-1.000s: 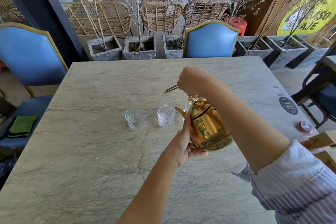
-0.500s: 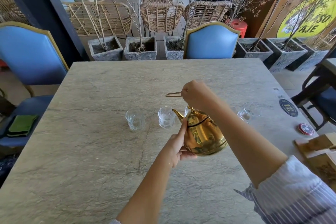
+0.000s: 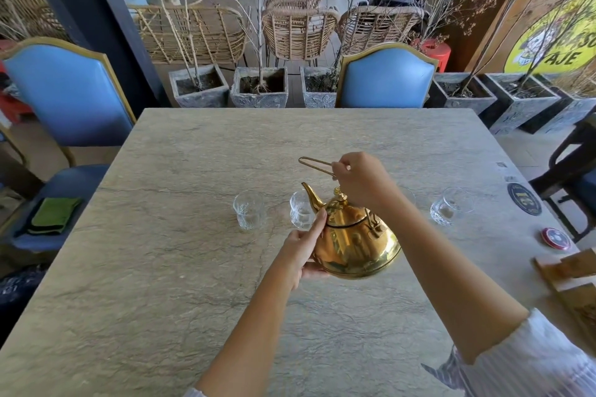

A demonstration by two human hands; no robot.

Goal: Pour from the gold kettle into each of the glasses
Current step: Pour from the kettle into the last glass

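The gold kettle [image 3: 354, 238] hangs above the stone table [image 3: 193, 267], tilted so its spout points left toward a clear glass [image 3: 300, 209] just behind the spout. My right hand [image 3: 361, 180] grips the thin wire handle over the lid. My left hand [image 3: 303, 245] presses against the kettle's left side and underside. Another glass [image 3: 248, 211] stands further left, apart from the kettle. A third glass [image 3: 450, 206] stands to the right of my right forearm. A further glass rim seems to show behind my right wrist, mostly hidden.
A round dark sticker [image 3: 524, 198] and a red round coaster [image 3: 555, 238] lie near the table's right edge, with a wooden holder [image 3: 574, 280] at the near right. Blue chairs stand at the far side [image 3: 385, 80] and the left [image 3: 64, 97]; a green cloth [image 3: 53, 215] lies on the left seat.
The kettle has come down and levelled somewhat, and my right hand has lowered with the handle. The right-hand glass, hidden before by my arm, now shows.
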